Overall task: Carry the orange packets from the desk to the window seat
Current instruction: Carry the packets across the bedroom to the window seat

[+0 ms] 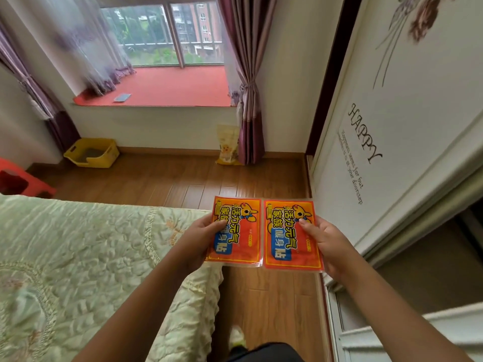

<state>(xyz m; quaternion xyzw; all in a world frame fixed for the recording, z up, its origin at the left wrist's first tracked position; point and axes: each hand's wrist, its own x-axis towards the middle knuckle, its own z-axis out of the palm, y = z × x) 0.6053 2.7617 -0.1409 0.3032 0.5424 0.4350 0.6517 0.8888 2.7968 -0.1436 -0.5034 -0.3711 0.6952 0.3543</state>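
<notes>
Two orange packets (261, 232), side by side, each read "活力元气家族" in yellow and "暖身贴" on blue. The white wardrobe door (392, 126) bears "HAPPY" above smaller script ending "your doorstep."

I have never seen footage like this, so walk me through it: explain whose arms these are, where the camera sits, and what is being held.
There is no machine here. One wide-angle camera is worn on a person's head, looking forward and down, so the two bare arms reaching in from below are that person's own.

The left hand pinches one flat orange plastic packet with blue and yellow print; the right hand holds a second matching packet. They are side by side, above a brown wooden floor.

Ahead is the red-covered window seat, with a small flat grey object lying on it. A pale green quilted bed is at the left, and a yellow plastic bin stands by the wall.
</notes>
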